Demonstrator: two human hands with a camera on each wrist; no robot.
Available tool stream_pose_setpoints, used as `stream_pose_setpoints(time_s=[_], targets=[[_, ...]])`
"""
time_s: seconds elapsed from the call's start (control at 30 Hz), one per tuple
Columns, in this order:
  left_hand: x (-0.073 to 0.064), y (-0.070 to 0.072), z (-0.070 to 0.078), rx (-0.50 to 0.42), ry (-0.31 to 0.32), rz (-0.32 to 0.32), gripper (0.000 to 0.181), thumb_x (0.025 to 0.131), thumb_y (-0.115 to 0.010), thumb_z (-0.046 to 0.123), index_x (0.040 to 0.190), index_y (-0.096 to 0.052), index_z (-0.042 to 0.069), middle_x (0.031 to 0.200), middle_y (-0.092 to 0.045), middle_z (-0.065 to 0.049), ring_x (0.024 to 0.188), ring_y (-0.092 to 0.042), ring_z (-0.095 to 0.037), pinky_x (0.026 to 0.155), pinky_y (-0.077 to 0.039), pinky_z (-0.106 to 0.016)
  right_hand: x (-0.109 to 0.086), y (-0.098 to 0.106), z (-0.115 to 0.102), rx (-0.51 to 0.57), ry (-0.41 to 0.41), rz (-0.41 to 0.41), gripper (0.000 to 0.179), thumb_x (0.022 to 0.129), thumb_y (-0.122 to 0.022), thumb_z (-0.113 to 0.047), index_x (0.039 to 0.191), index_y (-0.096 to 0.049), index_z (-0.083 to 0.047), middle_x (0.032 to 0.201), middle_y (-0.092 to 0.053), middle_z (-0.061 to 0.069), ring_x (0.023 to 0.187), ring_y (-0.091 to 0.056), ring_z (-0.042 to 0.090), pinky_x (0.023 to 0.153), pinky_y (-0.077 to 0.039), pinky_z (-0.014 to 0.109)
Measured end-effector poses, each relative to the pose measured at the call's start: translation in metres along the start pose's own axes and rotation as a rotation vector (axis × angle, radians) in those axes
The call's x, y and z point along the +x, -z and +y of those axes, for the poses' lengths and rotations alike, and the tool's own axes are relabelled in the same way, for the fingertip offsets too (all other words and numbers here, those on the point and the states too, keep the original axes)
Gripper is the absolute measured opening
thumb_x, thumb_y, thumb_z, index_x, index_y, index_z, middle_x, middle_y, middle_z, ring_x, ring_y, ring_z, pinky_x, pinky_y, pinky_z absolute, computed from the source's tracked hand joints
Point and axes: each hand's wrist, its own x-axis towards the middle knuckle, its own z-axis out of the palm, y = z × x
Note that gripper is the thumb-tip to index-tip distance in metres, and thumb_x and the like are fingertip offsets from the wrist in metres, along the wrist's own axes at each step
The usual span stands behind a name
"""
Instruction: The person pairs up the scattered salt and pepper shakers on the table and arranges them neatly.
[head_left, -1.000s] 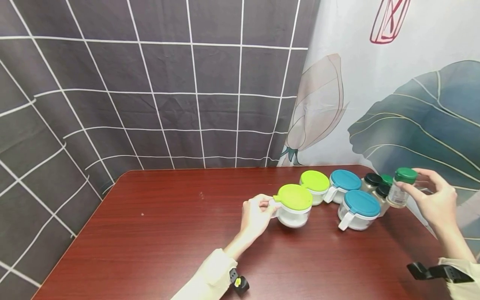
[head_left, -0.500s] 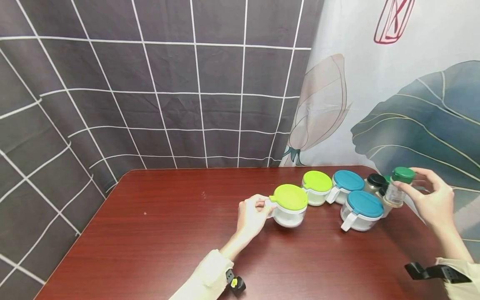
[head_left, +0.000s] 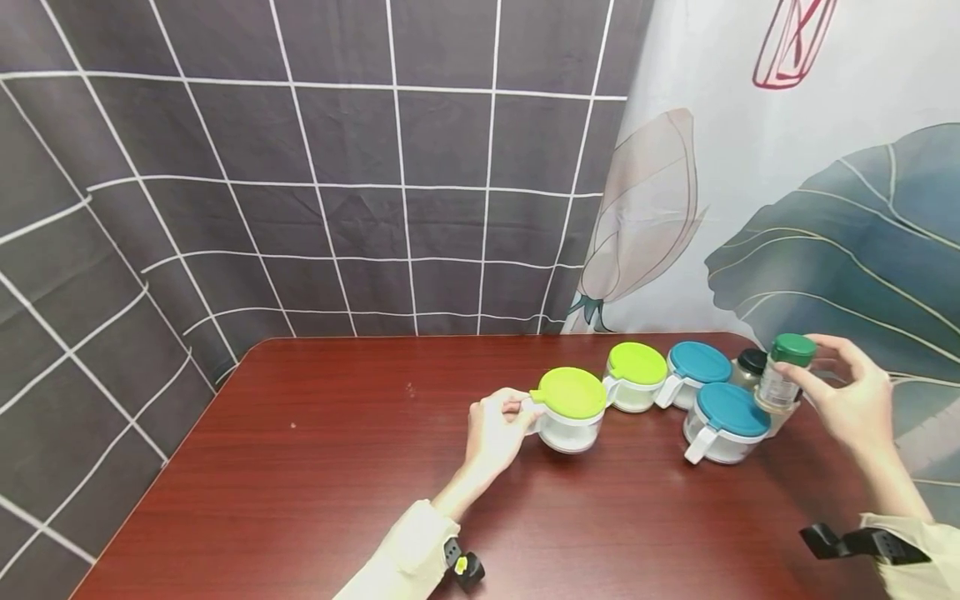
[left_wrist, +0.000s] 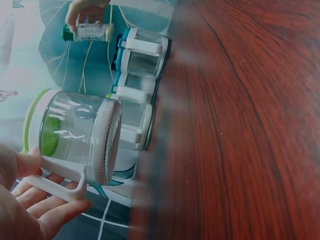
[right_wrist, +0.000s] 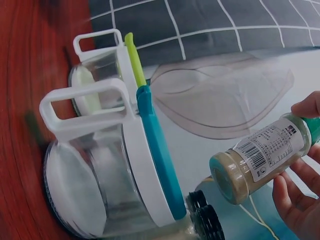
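Observation:
My left hand (head_left: 497, 429) grips the white handle of a clear seasoning jar (head_left: 570, 430) with a lime-green lid. In the left wrist view the jar (left_wrist: 82, 135) is tilted across the picture, its base apart from the table. With thumb and fingers my right hand (head_left: 855, 396) pinches a spice bottle (head_left: 780, 382) near its green cap. A white barcode label wraps this bottle (right_wrist: 265, 152), which has light brown powder inside. It hangs behind the front blue-lidded jar (head_left: 729, 421), overlapping other small bottles in the head view.
A second lime-lidded jar (head_left: 633, 379) and another blue-lidded jar (head_left: 693, 373) stand at the table's back right. Beside them is a black-capped bottle (head_left: 748, 367). A grey checked curtain (head_left: 337, 208) hangs behind the dark red table (head_left: 315, 467).
My left hand has carried the lime-lidded jar a little left, away from the other jars. My right hand has moved the green-capped bottle left, covering more of the small bottles behind it.

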Motion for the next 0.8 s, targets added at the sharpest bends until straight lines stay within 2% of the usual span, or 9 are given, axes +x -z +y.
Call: stream_pose_setpoints(time_s=[0.2, 0.4, 0.8], targets=[[0.001, 0.004, -0.002, -0.002, 0.007, 0.0, 0.012, 0.08, -0.074, 0.011, 0.091, -0.073, 0.005, 0.085, -0.075, -0.012, 0.076, -0.074, -0.021, 0.066, -0.055, -0.017, -0.003, -0.005, -0.004, -0.012, -0.016, -0.001, 0.041, 0.08, -0.074, -0.01, 0.118, -0.064, -0.021, 0.092, -0.052, -0.034, 0.082, -0.05, -0.017, 0.071, -0.036, -0.004], [0.001, 0.009, -0.004, 0.002, 0.002, 0.017, 0.013, 0.079, -0.075, 0.013, 0.09, -0.073, 0.006, 0.085, -0.075, -0.012, 0.076, -0.074, -0.022, 0.066, -0.056, -0.019, -0.005, -0.012, -0.01, -0.008, 0.012, -0.021, 0.04, 0.081, -0.074, -0.01, 0.119, -0.063, -0.018, 0.093, -0.053, -0.033, 0.084, -0.05, -0.014, 0.071, -0.036, -0.002], [0.002, 0.017, -0.007, -0.014, 0.027, 0.012, 0.012, 0.081, -0.073, 0.012, 0.09, -0.072, 0.005, 0.084, -0.075, -0.013, 0.077, -0.074, -0.021, 0.064, -0.055, -0.017, -0.006, -0.026, -0.018, 0.009, 0.059, -0.058, 0.038, 0.082, -0.073, -0.01, 0.119, -0.063, -0.013, 0.094, -0.054, -0.032, 0.084, -0.051, -0.012, 0.071, -0.038, 0.0]])
